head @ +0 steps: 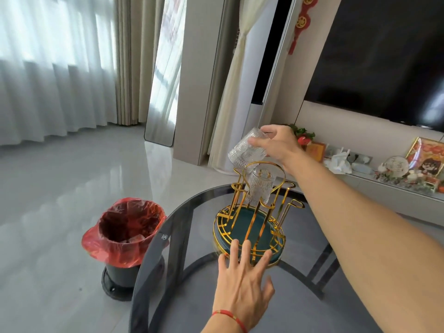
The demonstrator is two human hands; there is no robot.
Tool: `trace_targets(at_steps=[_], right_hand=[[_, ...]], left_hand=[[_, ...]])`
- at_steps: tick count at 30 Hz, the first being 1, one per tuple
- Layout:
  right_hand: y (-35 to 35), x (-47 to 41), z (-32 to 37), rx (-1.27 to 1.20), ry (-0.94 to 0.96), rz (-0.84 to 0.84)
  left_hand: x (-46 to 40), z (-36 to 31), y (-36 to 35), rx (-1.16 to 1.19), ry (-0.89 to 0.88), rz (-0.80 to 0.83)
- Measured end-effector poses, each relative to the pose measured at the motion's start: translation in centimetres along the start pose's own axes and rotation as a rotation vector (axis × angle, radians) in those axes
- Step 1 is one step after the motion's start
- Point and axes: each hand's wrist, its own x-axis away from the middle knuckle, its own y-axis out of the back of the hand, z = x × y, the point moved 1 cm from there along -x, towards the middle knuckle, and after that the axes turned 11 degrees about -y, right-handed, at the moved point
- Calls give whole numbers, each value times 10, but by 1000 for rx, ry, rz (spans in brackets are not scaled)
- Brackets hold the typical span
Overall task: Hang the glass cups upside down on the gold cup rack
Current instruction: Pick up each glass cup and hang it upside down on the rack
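Observation:
The gold cup rack (249, 227) with a round teal base stands on the dark glass table (182, 280). One ribbed glass cup (258, 188) hangs upside down on a far prong. My right hand (276, 144) is shut on a second embossed glass cup (243, 151), held tilted mouth-down just above the rack's back left prong. My left hand (242, 275) lies with fingers spread against the near rim of the rack's base.
A dark bin with a red plastic liner (125, 231) stands on the floor left of the table. A low white shelf (384, 179) with ornaments and a framed picture runs behind at right, below a black screen. Curtains and a mirror are at the back.

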Motion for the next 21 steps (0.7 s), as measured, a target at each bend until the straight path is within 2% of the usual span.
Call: trace_targets(at_steps=[11,16,21], right_hand=[[-24,3,-1,446,45,224],[-29,2,-3,538,31,266],[-36,1,-2,674,-4,378]], left_hand=[[-1,-1,-6,-23,-6,-42],[-2,2,-12,-10,7,-110],[-2,1,-13,6,27,-130]])
